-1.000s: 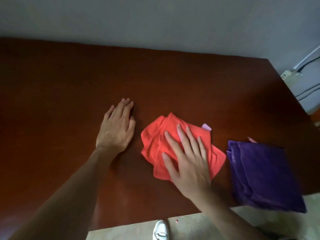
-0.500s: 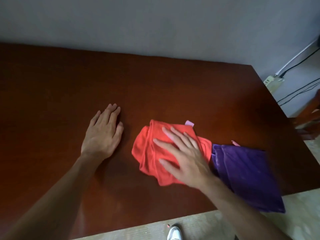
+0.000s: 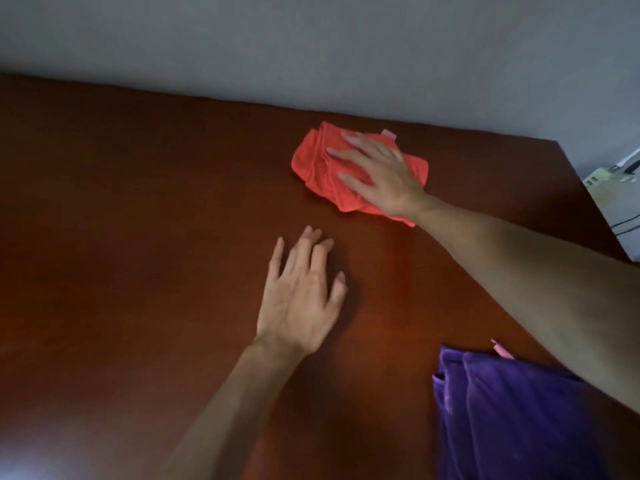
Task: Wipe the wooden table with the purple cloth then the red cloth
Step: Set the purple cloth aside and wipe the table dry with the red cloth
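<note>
The red cloth [image 3: 317,164] lies crumpled on the dark wooden table [image 3: 138,220], close to the far edge by the wall. My right hand [image 3: 377,174] presses flat on it with fingers spread, covering its right half. My left hand [image 3: 301,303] rests palm down on the bare wood nearer to me, holding nothing. The purple cloth [image 3: 512,420] lies folded at the near right of the table, partly under my right forearm, with a small pink tag at its top edge.
A grey wall runs along the far edge of the table. Past the table's right corner stands a white power strip [image 3: 599,178] with cables. The table's right edge slants down from that corner.
My right hand has pushed the red cloth away from me, from beside the purple cloth to near the far edge. The left hand has stayed flat on the wood.
</note>
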